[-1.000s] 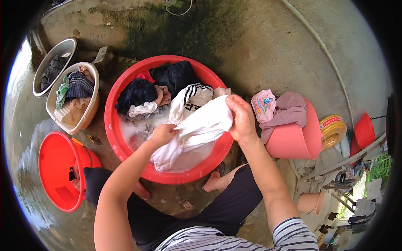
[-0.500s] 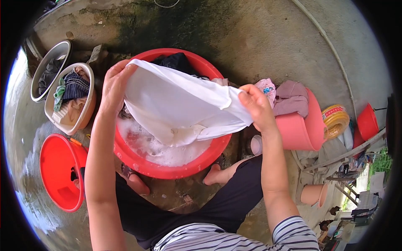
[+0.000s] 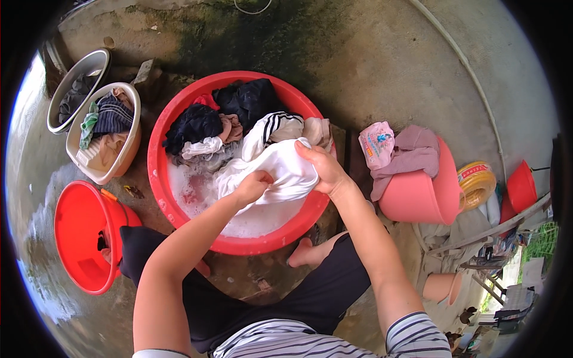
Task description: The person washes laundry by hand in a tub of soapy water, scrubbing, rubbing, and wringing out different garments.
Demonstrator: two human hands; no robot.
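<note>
Both my hands grip a wet white garment [image 3: 289, 170], bunched over the soapy water of a large red basin [image 3: 268, 243]. My left hand [image 3: 253, 188] is closed on the fabric near the middle of the basin, its fingertips curled into the cloth. At the garment's right end my right hand [image 3: 325, 169] holds it, the thumb on top and the fingers partly hidden. What kind of garment it is cannot be made out. Around it in the basin lie dark clothes [image 3: 250, 101], a white piece with black stripes [image 3: 274, 128] and suds [image 3: 256, 224].
To the left stand a cream tub [image 3: 136, 116] of clothes, a grey basin [image 3: 98, 58] and a red bucket [image 3: 77, 221]. A pink bucket [image 3: 418, 200] on the right has a mauve cloth [image 3: 412, 149] over its rim, beside a yellow hose coil [image 3: 477, 184].
The white garment was held up and stretched wide between my hands; now it is lowered and bunched over the basin. My left hand has moved right and down, closer to my right hand.
</note>
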